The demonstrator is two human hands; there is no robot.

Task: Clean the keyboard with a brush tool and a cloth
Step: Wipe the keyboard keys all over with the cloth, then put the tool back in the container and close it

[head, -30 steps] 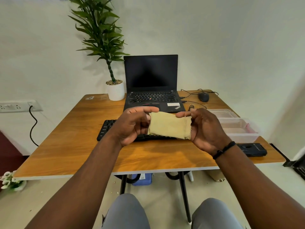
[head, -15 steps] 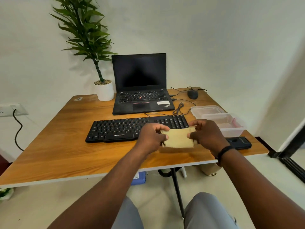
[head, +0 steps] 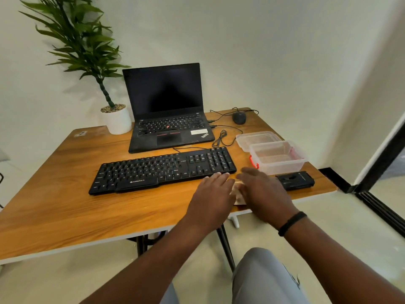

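Observation:
A black keyboard [head: 162, 170] lies across the middle of the wooden table [head: 65, 194]. In front of its right end a folded beige cloth [head: 237, 189] lies flat on the table, mostly hidden; only a strip shows between my hands. My left hand [head: 213, 194] presses on it with straight fingers, the fingertips close to the keyboard's front edge. My right hand [head: 263, 191], a black band on its wrist, lies flat over the cloth's right side. A black brush tool [head: 294, 181] rests on the table just right of my right hand.
An open black laptop [head: 168, 119] stands behind the keyboard, a potted plant [head: 116, 119] to its left, a mouse [head: 239, 117] and cables to its right. A clear plastic box [head: 278, 157] with its lid [head: 257, 138] sits at the right edge.
Both hands lowered the cloth from in front of me onto the table right of centre. Their pinch on it has given way to flat fingers on top.

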